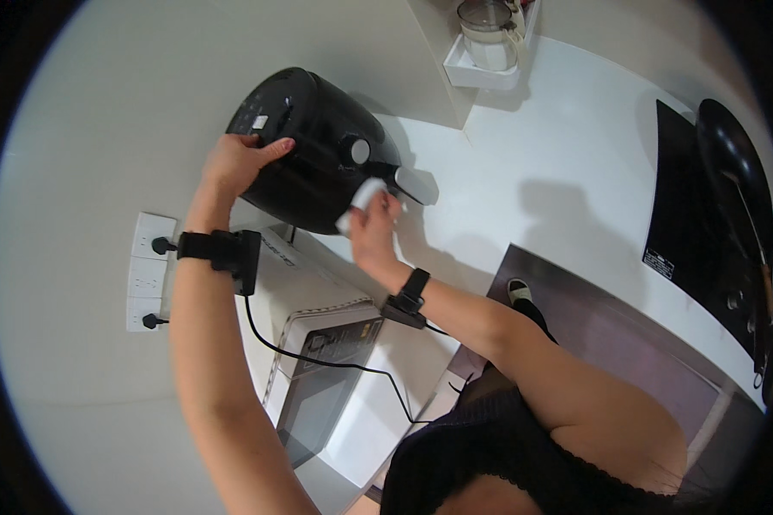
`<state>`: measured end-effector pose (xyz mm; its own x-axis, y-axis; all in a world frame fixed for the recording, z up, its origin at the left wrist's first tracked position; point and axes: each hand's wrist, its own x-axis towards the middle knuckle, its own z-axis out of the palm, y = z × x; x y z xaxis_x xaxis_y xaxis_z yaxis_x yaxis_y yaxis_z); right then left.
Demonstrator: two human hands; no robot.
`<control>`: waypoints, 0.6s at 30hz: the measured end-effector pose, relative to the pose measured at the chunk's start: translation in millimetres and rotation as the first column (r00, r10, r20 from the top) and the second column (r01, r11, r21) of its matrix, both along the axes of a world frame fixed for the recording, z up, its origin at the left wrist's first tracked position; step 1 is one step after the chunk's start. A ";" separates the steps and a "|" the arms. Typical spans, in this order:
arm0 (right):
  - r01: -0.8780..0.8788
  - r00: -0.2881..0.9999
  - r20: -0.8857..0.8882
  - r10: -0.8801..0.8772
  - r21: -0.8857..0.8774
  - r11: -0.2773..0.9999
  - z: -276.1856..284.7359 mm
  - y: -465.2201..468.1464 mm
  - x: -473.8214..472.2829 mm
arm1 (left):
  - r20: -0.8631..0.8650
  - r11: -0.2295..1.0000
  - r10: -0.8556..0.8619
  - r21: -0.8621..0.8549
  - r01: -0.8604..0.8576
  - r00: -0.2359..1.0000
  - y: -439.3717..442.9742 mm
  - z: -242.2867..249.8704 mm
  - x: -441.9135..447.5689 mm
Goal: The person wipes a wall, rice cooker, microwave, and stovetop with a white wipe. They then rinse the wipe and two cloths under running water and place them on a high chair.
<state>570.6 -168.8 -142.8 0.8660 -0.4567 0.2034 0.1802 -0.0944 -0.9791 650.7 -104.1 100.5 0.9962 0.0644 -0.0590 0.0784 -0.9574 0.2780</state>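
Note:
A black air fryer (319, 164) with a light round knob (360, 152) and a grey-tipped drawer handle (414, 185) stands on the white countertop (483, 212). My left hand (237, 161) grips its top edge, with the thumb on the glossy top and the other fingers partly hidden behind. In my right hand (377, 235) is a white wiping pad (364, 196), blurred, held against the lower front of the fryer beside the handle. Whether the pad is a cloth or a sponge, I cannot tell.
A white microwave oven (322, 302) stands beside the fryer, under my arms. Plugs sit in wall sockets (147, 270). A white tray (483, 77) holds a lidded jar (493, 45). A black wok (734, 154) rests on the cooktop (679, 212). A black cable (322, 362) hangs from my left wrist.

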 end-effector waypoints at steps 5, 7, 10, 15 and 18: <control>-0.008 0.980 0.194 0.036 -0.145 0.989 -4.6 -0.4 -1.5 | 0.011 0.999 0.015 0.040 -0.016 1.000 2.4 -1.7 1.2; -0.113 0.982 -0.173 0.075 -0.221 0.969 -17.4 -10.3 -2.0 | 0.027 0.999 0.008 0.043 -0.009 1.000 3.1 -1.8 0.0; -0.184 0.913 -0.377 0.154 -0.044 0.982 -27.6 -13.1 6.2 | 0.075 0.992 -0.021 0.127 0.011 0.997 2.9 -1.6 -0.1; 0.021 0.990 -0.138 -0.038 -0.117 0.993 -32.1 1.6 23.2 | -0.006 0.999 0.023 0.043 -0.023 1.000 2.0 -2.8 0.4; -0.262 0.817 -0.523 0.244 0.039 0.964 -37.3 -19.2 20.8 | 0.010 0.999 0.010 0.040 -0.010 1.000 1.0 -1.0 -1.1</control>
<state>591.4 -188.0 -180.1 0.9318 -0.2079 -0.2974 -0.3308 -0.1499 -0.9317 649.6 -103.1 99.6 0.9960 0.0768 -0.0461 0.0857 -0.9670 0.2400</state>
